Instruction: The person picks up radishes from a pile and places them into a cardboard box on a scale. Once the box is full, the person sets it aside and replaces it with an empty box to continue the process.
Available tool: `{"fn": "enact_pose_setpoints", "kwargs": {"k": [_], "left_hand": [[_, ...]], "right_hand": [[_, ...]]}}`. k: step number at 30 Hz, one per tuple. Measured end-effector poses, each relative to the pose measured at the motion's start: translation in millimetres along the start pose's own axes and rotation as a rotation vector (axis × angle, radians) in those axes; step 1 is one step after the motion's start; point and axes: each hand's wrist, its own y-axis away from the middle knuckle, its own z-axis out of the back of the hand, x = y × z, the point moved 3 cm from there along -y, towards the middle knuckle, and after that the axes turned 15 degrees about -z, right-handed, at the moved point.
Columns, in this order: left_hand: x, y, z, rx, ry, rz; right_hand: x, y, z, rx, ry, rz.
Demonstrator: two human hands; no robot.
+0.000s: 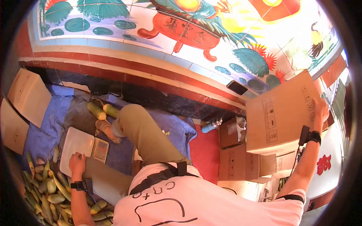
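Observation:
My right hand (pixel 320 109) grips the side edge of a large cardboard box (pixel 281 116), which is tilted on the right by the wall. The box has dark printed marks, and its inside is hidden from me. My left hand (pixel 77 164) rests at my bent knee, its fingers loosely curled with nothing visible in them. Beside it is a digital scale (pixel 100 149) with a pale tray (pixel 77 141). A heap of long green radishes (pixel 49 192) lies below and left of this hand.
Two more green radishes (pixel 102 110) lie by my foot on the blue sheet (pixel 56 113). Cardboard boxes (pixel 30 96) stand at far left, others (pixel 233 164) at right. A blue bottle (pixel 212 125) is near the tiled wall; a phone (pixel 236 87) sits on its ledge.

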Motion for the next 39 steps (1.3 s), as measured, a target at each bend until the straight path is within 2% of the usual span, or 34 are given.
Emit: {"fn": "enact_pose_setpoints", "kwargs": {"k": [4,9,11,14,16,18,19,21,24,25,26,28,29,31,32,33,36,38,39], "left_hand": [[1.2,7.5,3.2,-0.036,0.001,0.000],[1.1,11.7,8.0,-0.079,0.062,0.008],[3.1,11.7,5.6,-0.070,0.023,0.018],[7.9,9.5,0.6,-0.021,0.014,0.069],[1.6,9.1,8.2,0.022,0.025,0.105],[1.6,7.8,8.1,0.046,0.022,0.131],[0.0,8.1,9.2,0.054,0.023,0.147],[1.4,12.3,11.5,0.050,0.021,0.187],[5.3,24.5,15.7,0.038,0.056,0.199],[4.7,30.3,20.6,0.037,0.066,0.202],[5.9,38.3,23.5,0.037,0.076,0.207],[9.9,47.3,26.7,0.012,0.074,0.234],[12.7,53.1,26.5,-0.004,0.069,0.233],[16.8,64.4,29.0,-0.043,0.078,0.264],[16.9,70.5,32.0,-0.053,0.086,0.266],[17.0,77.4,34.5,-0.065,0.094,0.269],[16.3,95.6,38.7,-0.140,0.074,0.291],[16.0,107.1,41.7,-0.205,0.087,0.287],[15.5,113.7,42.6,-0.207,0.086,0.314]], "right_hand": [[25.9,1.0,78.9,0.009,-0.152,0.003],[42.8,-6.8,140.5,0.041,-0.291,0.068],[52.5,-7.4,162.6,0.056,-0.430,0.185],[64.3,-6.5,180.5,0.015,-0.808,0.445],[81.7,52.2,253.7,-0.034,-1.035,0.552],[85.3,47.9,301.4,-0.149,-0.601,0.382],[87.2,63.5,325.2,-0.130,-0.667,0.449],[88.6,76.5,355.5,-0.296,-0.663,0.415],[87.3,99.0,399.2,-0.326,-0.789,0.372],[87.5,118.1,418.4,-0.180,-0.968,0.443],[88.9,139.9,435.3,-0.098,-1.107,0.271],[82.7,172.2,472.1,0.001,-1.264,0.112],[70.8,171.8,486.0,0.469,-1.393,0.440],[76.0,182.2,494.4,0.945,-1.463,0.814],[89.7,183.5,496.5,0.544,-1.503,0.922],[103.9,184.5,503.7,0.410,-1.558,0.930],[167.9,185.9,534.3,0.183,-1.765,0.953],[211.1,202.6,548.3,-0.412,-1.770,0.818],[229.2,197.9,550.2,-0.440,-1.788,0.968]]}}
